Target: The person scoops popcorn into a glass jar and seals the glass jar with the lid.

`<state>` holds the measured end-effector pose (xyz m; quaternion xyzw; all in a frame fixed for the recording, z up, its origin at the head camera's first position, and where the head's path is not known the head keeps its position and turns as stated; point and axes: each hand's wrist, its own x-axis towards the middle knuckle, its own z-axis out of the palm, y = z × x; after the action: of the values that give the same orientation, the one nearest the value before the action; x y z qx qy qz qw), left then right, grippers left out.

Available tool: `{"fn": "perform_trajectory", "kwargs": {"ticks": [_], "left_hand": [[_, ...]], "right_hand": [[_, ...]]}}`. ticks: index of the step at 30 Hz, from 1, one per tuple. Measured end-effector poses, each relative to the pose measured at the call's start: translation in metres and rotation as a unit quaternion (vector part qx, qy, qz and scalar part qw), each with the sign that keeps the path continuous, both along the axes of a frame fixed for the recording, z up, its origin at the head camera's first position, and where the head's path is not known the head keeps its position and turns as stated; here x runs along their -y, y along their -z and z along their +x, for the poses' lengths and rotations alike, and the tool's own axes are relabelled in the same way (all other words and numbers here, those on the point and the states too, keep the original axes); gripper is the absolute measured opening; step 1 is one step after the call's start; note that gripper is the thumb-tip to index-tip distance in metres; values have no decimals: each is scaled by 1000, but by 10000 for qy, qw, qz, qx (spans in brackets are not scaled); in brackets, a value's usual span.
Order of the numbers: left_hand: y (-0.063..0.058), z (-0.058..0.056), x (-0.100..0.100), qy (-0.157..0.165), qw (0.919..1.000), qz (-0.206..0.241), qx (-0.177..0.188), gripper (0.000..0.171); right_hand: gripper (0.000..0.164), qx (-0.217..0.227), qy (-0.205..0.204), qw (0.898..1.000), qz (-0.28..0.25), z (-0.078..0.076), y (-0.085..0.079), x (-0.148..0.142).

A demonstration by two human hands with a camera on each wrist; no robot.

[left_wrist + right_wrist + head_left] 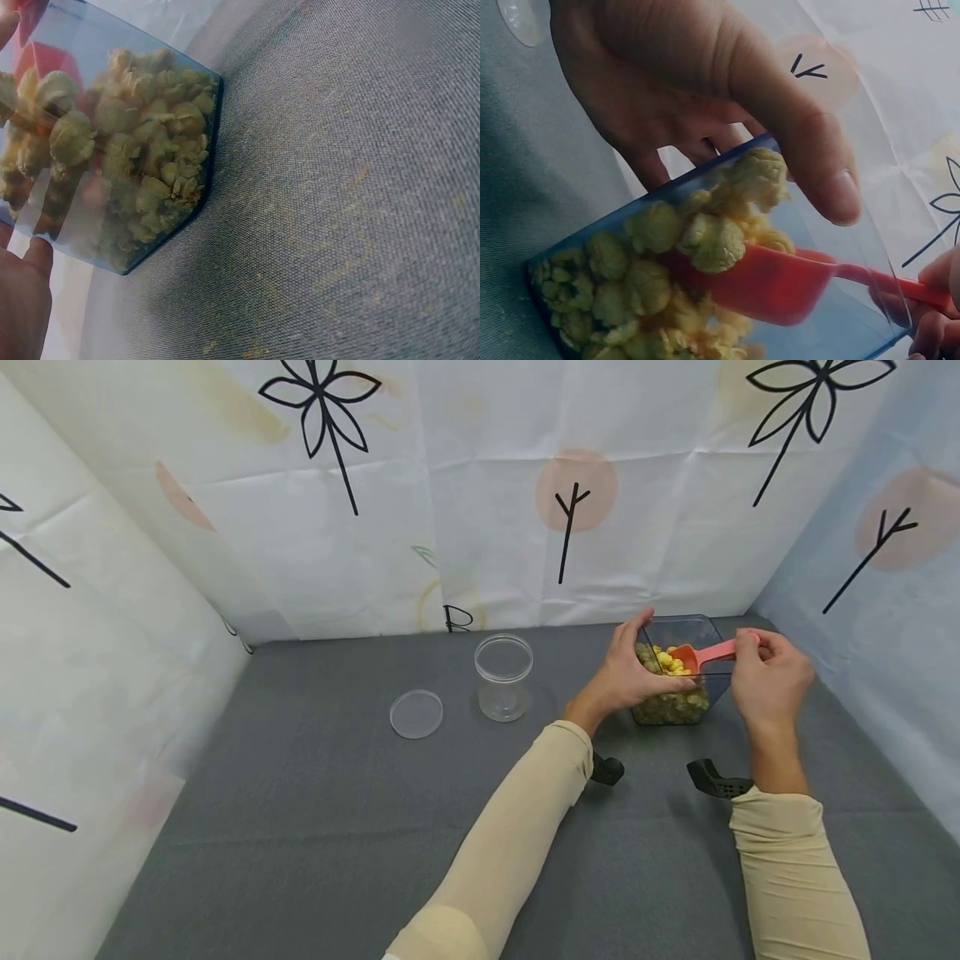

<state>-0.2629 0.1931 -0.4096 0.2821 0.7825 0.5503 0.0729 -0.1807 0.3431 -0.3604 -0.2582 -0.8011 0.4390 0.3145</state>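
Observation:
A clear square container (686,628) with popcorn (670,708) in it leans to the right near the table's back right. My left hand (630,667) grips it from the left, thumb along the near side and fingers on the far side. In the right wrist view that thumb lies across the wall close to the rim. My right hand (772,677) pinches the handle of a red scoop (708,653) over the container's right side. The scoop's bowl (769,289) sits inside among the popcorn, with several pieces in and around it.
A clear round jar (504,697) stands upright left of my left hand. Beside it a clear round lid (416,714) lies flat on the grey tabletop (315,793). Patterned white cloth walls (487,552) rise behind and at both sides. Black wrist mounts (716,778) jut out below the hands.

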Motion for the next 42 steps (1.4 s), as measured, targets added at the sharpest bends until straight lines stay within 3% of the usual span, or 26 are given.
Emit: {"fn": "perform_trajectory", "kwargs": {"ticks": [5, 11, 15, 19, 23, 27, 42], "left_hand": [[1, 0, -1, -7, 10000, -11, 5, 112], [1, -1, -1, 5, 10000, 18, -12, 112], [0, -2, 0, 22, 10000, 44, 2, 111], [0, -2, 0, 28, 10000, 67, -3, 111], [-1, -2, -1, 13, 10000, 71, -42, 111], [-1, -1, -1, 18, 9999, 73, -81, 111], [3, 0, 0, 41, 10000, 61, 53, 108]], "right_hand": [[48, 236, -9, 9997, -34, 0, 0, 0], [48, 250, 64, 9987, -444, -2, -3, -1], [51, 560, -22, 9969, -555, -2, -5, -1], [43, 293, -2, 9947, -983, -3, -6, -2], [27, -284, 65, 9822, -1854, -2, -8, -5], [17, -445, 108, 9676, -2484, -1, -11, -9], [11, -539, 273, 9472, -3150, 2, -5, -17]]}}
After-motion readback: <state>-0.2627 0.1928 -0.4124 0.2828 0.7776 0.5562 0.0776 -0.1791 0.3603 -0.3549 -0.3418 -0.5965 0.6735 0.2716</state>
